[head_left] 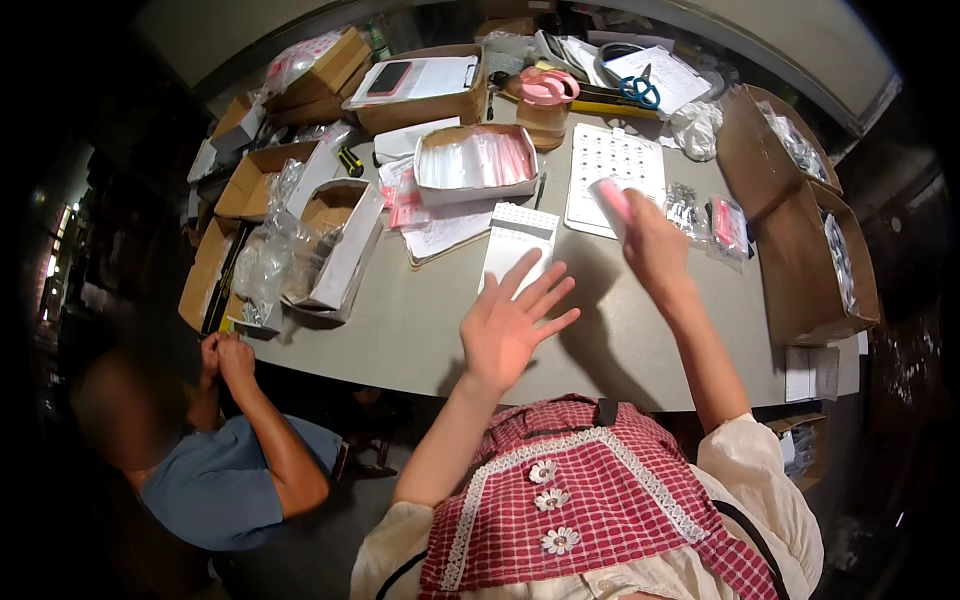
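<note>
My left hand [508,335] is raised over the front of the table, palm up and fingers spread, with nothing in it. Just beyond its fingertips lies a white card with a dark stripe and rows of small marks [522,228]. My right hand [657,250] grips a small plastic bag with a pink end [612,205], held above the table. Behind that bag lies a white sheet with rows of small dark shapes [618,150]. A shallow white box [480,192] beyond my left hand holds many see-through and pink bags.
Cardboard boxes with bagged parts [815,270] line the right side. Open boxes [345,255] crowd the left. At the back stand a pink-lidded jug [543,115] and blue-handled scissors [640,92]. Another person [230,470] sits at the lower left, hands together at the table edge.
</note>
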